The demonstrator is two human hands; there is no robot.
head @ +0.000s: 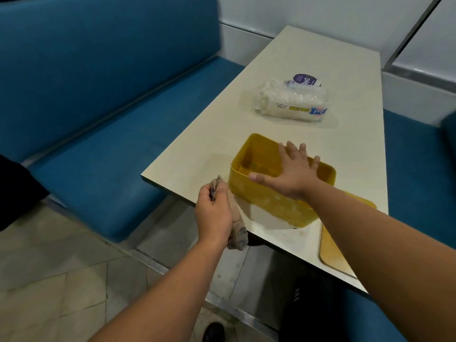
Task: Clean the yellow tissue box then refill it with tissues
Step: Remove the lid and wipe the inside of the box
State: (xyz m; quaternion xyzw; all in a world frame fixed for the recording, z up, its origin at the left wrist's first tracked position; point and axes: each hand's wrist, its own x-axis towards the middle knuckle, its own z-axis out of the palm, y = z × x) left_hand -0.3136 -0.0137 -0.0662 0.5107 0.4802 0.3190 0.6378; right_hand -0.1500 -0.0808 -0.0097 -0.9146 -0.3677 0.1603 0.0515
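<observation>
Wiping stage, box steadied

Right hand [293, 171] lay flat, fingers spread, over the yellow tissue box [266, 198]; left hand [213, 213] gripped a rag [238, 233]. Best kept pinned while wiping the smudged side.

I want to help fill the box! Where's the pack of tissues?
The tissue pack lies on the white table, farther away than the open yellow tissue box, toward the wall.

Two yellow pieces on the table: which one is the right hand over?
The deep open yellow box; the right hand spreads flat over its opening. The other, a flat yellow lid, lies behind the forearm, untouched.
</observation>
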